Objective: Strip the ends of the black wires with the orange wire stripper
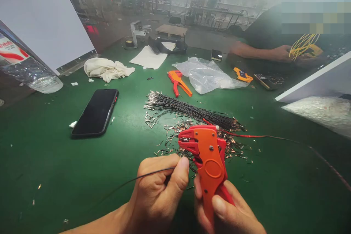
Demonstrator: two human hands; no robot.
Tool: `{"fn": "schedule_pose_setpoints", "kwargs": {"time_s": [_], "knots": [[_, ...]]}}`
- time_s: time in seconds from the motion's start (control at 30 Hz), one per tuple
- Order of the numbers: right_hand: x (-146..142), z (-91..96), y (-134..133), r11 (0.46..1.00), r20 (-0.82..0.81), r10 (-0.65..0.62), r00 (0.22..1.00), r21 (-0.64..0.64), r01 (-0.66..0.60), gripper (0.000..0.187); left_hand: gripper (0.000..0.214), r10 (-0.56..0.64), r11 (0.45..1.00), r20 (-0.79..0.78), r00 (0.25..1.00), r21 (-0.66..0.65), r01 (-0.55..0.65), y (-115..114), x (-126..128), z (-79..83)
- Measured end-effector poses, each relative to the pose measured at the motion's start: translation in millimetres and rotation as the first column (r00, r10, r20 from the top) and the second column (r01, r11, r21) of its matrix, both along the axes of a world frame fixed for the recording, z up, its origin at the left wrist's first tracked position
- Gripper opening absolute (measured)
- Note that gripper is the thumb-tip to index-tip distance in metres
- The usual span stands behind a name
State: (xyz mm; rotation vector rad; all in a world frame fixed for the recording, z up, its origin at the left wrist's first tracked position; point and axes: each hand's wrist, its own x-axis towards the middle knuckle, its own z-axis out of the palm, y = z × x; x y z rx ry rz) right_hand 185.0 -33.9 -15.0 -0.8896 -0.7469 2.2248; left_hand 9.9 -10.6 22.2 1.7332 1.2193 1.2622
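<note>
My left hand [159, 193] is closed in a pinch on a thin black wire [131, 181], whose end points into the jaws of an orange-red wire stripper [207, 153]. My right hand [227, 212] is wrapped round the stripper's handles and holds it upright over the green table [41, 161]. Just behind the tool lies a bundle of black wires [189, 111] with bare metal ends. Several small cut wire scraps [170, 135] are scattered around it.
A black phone [95, 111] lies to the left. Behind are a second orange stripper [178, 81], a clear plastic bag [205, 75], a white cloth [105, 68], paper [148, 58] and a plastic bottle [30, 75]. Another person's arm [260, 52] at far right holds yellow wires [303, 44].
</note>
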Motion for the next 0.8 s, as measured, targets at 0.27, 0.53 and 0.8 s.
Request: {"fn": "schedule_pose_setpoints", "kwargs": {"time_s": [0.27,0.53,0.8], "knots": [[0.3,14.5,11.0,0.985,-0.188,0.167,0.968,0.064,-0.157,0.050,0.038,-0.036,0.998,-0.008,0.999,0.043,0.036,0.2,-0.2,-1.6],[-2.1,11.7,7.5,0.988,-0.139,0.148,0.979,0.071,-0.139,0.053,0.037,-0.015,0.997,-0.012,1.000,0.070,0.016,1.7,0.5,1.4],[-1.8,12.0,7.0,0.994,-0.184,0.106,0.977,0.043,-0.100,0.054,0.037,-0.003,0.993,-0.006,1.000,0.115,0.004,-1.4,-2.4,-5.6]]}}
